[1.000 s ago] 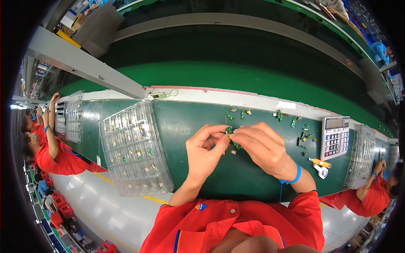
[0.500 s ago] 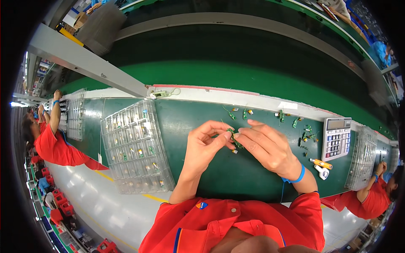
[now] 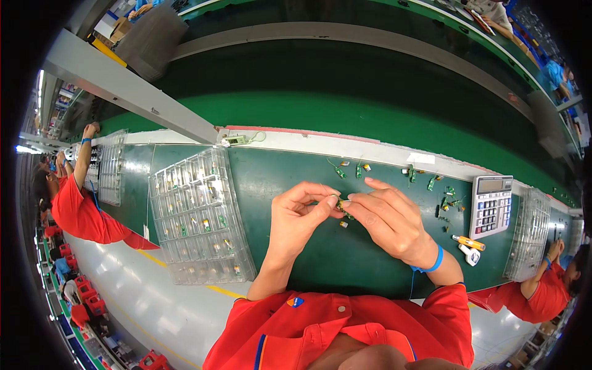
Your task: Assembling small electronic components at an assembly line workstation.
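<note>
Both hands meet over the green work surface, pinching a small green circuit board (image 3: 340, 206) between them. My left hand (image 3: 297, 213) grips its left side with thumb and fingertips. From the right, my right hand (image 3: 390, 217), with a blue band at the wrist, has thumb and fingers closed on the other side. Much of the board is hidden by the fingertips. Just below it shows a small part with a yellow and silver body (image 3: 343, 224); I cannot tell if it hangs from the board or lies on the surface.
At left lies a clear compartment tray (image 3: 196, 216) with small parts in its cells. Several loose circuit boards (image 3: 450, 200) lie at the right, near a calculator (image 3: 491, 206), an orange-yellow tool (image 3: 468, 242) and a white object (image 3: 470, 254). Co-workers in red sit at both sides.
My hands stay at the same spot with slight finger movement, and the fingertips have drawn closer together around the board. The co-worker's raised arm at left has shifted a little.
</note>
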Tool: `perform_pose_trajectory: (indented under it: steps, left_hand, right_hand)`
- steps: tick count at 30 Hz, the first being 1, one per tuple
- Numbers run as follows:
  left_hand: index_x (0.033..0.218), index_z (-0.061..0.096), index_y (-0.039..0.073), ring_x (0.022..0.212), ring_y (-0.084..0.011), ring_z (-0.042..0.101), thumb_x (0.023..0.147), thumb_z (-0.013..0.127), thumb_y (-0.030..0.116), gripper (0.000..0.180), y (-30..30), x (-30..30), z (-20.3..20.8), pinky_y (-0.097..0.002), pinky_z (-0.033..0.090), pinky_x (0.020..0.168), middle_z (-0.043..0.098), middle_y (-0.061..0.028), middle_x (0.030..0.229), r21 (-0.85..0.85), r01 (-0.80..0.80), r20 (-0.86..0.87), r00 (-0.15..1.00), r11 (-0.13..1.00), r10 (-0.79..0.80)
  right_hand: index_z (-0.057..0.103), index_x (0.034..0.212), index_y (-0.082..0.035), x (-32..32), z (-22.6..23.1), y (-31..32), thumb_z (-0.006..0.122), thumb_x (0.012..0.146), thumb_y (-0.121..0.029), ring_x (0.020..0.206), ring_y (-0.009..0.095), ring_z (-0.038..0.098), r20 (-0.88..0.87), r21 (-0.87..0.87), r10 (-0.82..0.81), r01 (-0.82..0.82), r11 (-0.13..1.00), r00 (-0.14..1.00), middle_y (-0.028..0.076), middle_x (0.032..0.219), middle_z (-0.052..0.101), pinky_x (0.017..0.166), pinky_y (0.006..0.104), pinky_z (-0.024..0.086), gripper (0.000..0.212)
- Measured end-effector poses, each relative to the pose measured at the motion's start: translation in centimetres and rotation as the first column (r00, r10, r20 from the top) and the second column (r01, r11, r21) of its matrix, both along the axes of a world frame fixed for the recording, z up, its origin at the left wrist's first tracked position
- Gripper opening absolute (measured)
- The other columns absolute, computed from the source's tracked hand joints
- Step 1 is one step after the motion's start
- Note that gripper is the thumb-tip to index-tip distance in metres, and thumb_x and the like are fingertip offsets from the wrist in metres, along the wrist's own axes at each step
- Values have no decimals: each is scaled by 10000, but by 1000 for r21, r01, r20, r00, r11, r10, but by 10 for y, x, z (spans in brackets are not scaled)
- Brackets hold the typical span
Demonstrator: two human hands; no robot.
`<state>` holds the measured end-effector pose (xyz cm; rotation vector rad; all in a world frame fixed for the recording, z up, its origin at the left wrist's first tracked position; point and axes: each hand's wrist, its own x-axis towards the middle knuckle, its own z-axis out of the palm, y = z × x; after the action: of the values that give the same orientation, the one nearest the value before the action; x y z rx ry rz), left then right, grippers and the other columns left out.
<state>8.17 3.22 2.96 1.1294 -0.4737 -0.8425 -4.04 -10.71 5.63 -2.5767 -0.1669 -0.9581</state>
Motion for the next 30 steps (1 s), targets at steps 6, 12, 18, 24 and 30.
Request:
perform_pose_trajectory:
  steps: [6, 12, 18, 24, 30]
  left_hand:
    - [941, 647, -57, 748, -179, 669, 856, 626, -45, 89, -1, -6, 10, -283, 575, 694, 674, -120, 880, 60, -109, 83, 991, 992, 104]
    - [959, 670, -50, 747, -174, 671, 852, 639, -35, 113, 1, -5, 11, -253, 550, 664, 676, -120, 907, 98, -144, 203, 972, 985, 122]
    - [969, 691, -30, 780, -132, 658, 830, 662, -39, 142, -1, -11, 5, -234, 561, 664, 666, -92, 881, 101, -296, 448, 866, 950, 223]
    - [972, 684, -45, 780, -143, 671, 834, 662, -35, 140, 4, -12, 7, -236, 555, 686, 683, -102, 892, 68, -287, 336, 908, 955, 249]
    - [987, 661, -66, 758, -164, 674, 858, 634, -32, 136, 6, 0, 6, -262, 552, 695, 684, -118, 865, 97, -153, 128, 982, 983, 140]
  right_hand:
    - [663, 897, -1, 1, 3, 2, 746, 672, 21, 774, 230, 629, 6, 18, -84, 84, 996, 996, 94, 863, 661, 838, 428, 548, 240]
    - [653, 897, -1, 1, 6, 6, 726, 682, 11, 790, 233, 611, 14, -25, -137, 137, 990, 991, 86, 860, 638, 838, 419, 543, 227]
    - [642, 917, -3, 7, 8, 13, 682, 680, -22, 823, 227, 598, 3, -214, -128, 125, 969, 992, 91, 920, 618, 802, 389, 543, 242]
    - [630, 870, -15, 9, 6, 23, 736, 701, -2, 743, 246, 582, -37, 174, -167, 171, 970, 985, 88, 873, 631, 637, 356, 481, 200]
    - [625, 841, -18, 13, 8, 11, 735, 718, 14, 717, 258, 581, -133, 431, -82, 132, 893, 988, 95, 813, 645, 625, 336, 470, 167]
